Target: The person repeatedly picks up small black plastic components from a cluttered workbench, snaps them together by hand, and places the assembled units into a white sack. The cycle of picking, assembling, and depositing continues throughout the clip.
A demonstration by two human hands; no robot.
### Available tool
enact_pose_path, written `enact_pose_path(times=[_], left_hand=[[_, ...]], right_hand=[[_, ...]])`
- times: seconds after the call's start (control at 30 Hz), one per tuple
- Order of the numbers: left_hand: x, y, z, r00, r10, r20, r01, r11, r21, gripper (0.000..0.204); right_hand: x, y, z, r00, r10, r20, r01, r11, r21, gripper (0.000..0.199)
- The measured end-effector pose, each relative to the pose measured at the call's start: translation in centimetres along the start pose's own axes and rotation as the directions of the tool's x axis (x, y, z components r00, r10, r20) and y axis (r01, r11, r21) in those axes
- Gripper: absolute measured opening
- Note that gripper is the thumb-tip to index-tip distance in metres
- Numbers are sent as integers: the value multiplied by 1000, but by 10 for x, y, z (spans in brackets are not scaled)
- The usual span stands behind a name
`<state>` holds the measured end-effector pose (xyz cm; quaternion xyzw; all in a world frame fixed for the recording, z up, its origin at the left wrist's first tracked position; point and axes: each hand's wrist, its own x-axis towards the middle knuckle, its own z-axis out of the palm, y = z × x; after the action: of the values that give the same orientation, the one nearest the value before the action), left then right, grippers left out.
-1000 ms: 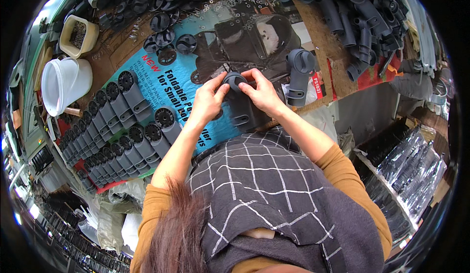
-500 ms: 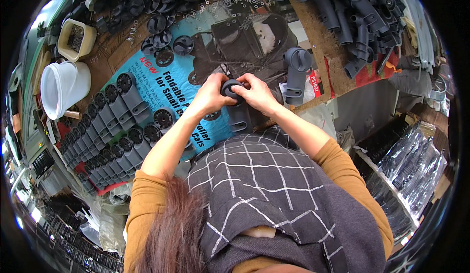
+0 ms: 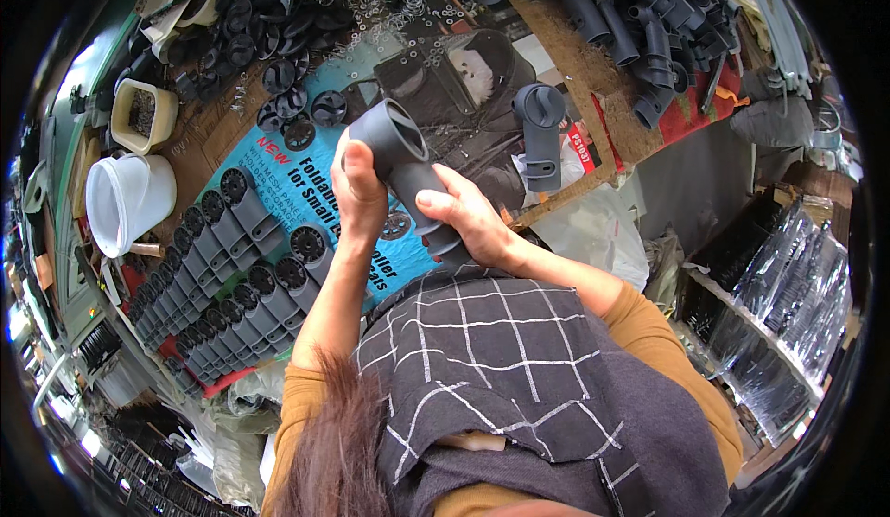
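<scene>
A dark grey plastic tube fitting [image 3: 414,181] with a wide hollow round head is raised and tilted in front of my apron. My left hand [image 3: 360,191] is closed on its head end, the thumb lying against the outer wall. Lower down, my right hand [image 3: 471,216] wraps round the tube part, thumb on top. The open ring of the head faces up and to the right. To the right of my hands, a similar grey fitting [image 3: 540,137] with a capped round head lies on the bench.
Rows of grey fittings with black discs [image 3: 250,211] lie at left. A white bucket [image 3: 153,192] and cream tub [image 3: 162,114] stand beyond. Round black caps [image 3: 329,109] and metal springs and washers [image 3: 389,7] are scattered at the back. Tube fittings [image 3: 640,35] pile at back right.
The fitting has been lifted and tipped so its round head points up and left. My left hand now grips the head from the side; my right hand has slid down to the tube.
</scene>
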<state>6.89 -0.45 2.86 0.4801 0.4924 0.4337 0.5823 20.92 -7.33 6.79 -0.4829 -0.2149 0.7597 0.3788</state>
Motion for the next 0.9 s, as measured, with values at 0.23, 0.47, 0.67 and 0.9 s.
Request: enact_pose_path(times=[0.23, 0.47, 0.67, 0.9], left_hand=[[-3, 30, 0, 828, -502, 249, 550, 643, -532, 64], [-13, 27, 15, 915, -398, 62, 346, 696, -629, 52], [-24, 22, 23, 935, -326, 138, 351, 801, -486, 54], [-22, 24, 30, 971, -218, 101, 240, 899, -365, 54]], right_hand=[[-15, -2, -2, 979, -183, -94, 139, 924, -356, 58], [-10, 0, 4, 909, -383, -165, 267, 838, -475, 64], [11, -17, -18, 563, -807, 178, 334, 26, -942, 34], [-2, -5, -19, 581, -811, -64, 318, 299, -900, 45]])
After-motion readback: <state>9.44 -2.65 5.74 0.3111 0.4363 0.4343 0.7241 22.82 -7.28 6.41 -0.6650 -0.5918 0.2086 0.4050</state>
